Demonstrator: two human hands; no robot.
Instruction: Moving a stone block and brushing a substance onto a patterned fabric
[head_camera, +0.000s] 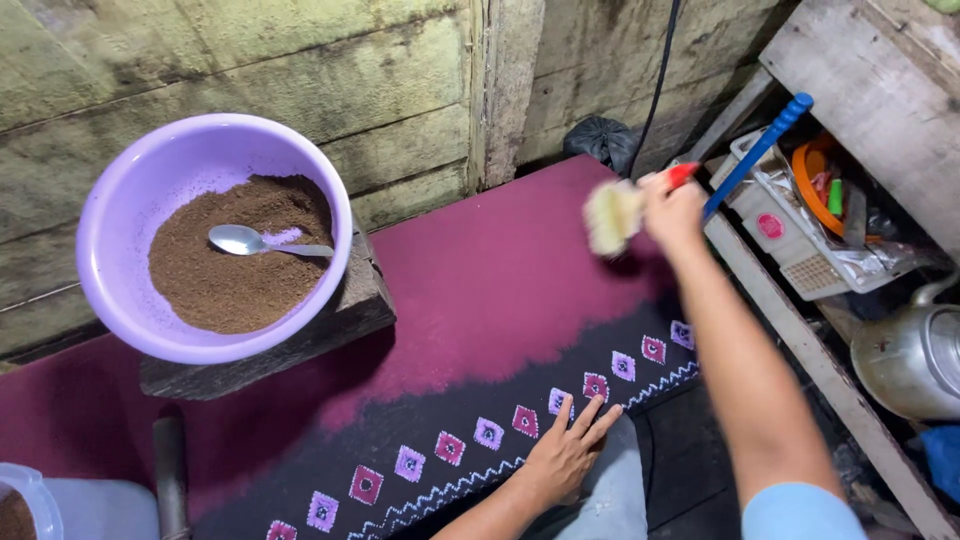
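- Lilac plastic basin (120, 215): rests on a dark wooden block (340, 320) by the plank wall; holds brown powder (235, 265) with a metal spoon (250, 241) lying on it.
- White crate (800, 255), right: holds an orange ring-shaped item and assorted small objects, not clearly readable.
- Metal kettle (905, 355): beside the crate, lower right.
- Right hand (672, 212): fingers closed around a red-handled brush (615, 215), pale bristles blurred, above the maroon part of the cloth (500, 280).
- Left hand (568, 455): flat, fingers spread, pressing the cloth's dark patterned border; holds nothing.
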